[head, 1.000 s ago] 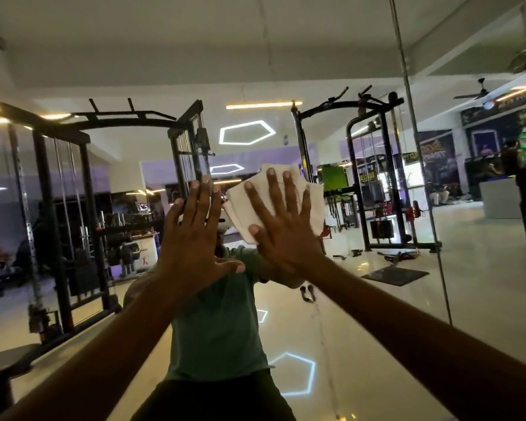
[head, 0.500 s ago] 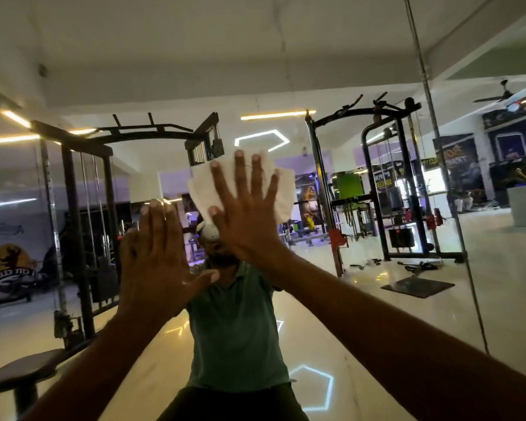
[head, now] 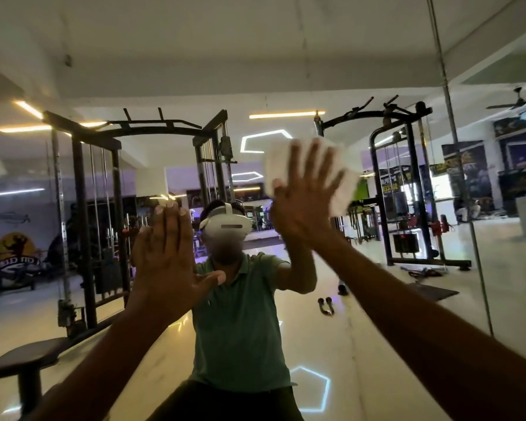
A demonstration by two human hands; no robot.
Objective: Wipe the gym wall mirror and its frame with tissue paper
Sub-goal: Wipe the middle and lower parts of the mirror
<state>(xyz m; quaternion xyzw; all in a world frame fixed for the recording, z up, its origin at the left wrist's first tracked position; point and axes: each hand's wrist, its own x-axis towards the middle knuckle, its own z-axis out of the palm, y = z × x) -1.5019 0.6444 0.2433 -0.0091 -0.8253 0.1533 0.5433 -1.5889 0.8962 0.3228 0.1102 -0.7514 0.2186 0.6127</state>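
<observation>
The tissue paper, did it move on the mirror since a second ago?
Yes. The tissue paper under the right hand slid right: it was left of the reflected rack post, and now it covers that post.

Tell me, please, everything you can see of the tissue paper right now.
The tissue paper is a white, soft-looking sheet, apparently folded, blurred by motion. The right hand presses it flat against the mirror with straight, spread fingers, covering its middle; its edges show above and to the right of the fingers. It sits high on the glass.
</observation>
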